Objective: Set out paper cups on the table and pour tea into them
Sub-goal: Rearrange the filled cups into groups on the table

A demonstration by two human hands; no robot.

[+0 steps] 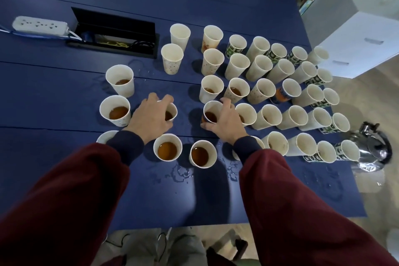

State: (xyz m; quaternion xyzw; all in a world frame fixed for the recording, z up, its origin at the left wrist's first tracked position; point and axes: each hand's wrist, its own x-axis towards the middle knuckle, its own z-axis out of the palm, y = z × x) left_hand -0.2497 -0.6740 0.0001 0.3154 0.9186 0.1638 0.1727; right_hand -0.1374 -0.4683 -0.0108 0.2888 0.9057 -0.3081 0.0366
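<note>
Many paper cups stand in rows on the blue table (64,93). Several near me hold brown tea, such as one cup (167,150) and its neighbour (203,154). My left hand (151,117) grips a tea-filled cup (171,112) from above and the left, fingers curled round its rim. My right hand (224,121) grips another cup of tea (211,112) from the right side. Cups at the back (179,33) look empty. A steel kettle (373,149) sits at the table's right edge.
Spilled drops (179,174) lie on the table in front of the near cups. A white power strip (38,26) and an open black cable box (114,34) are at the back left. A white cabinet (362,45) stands beyond the right edge.
</note>
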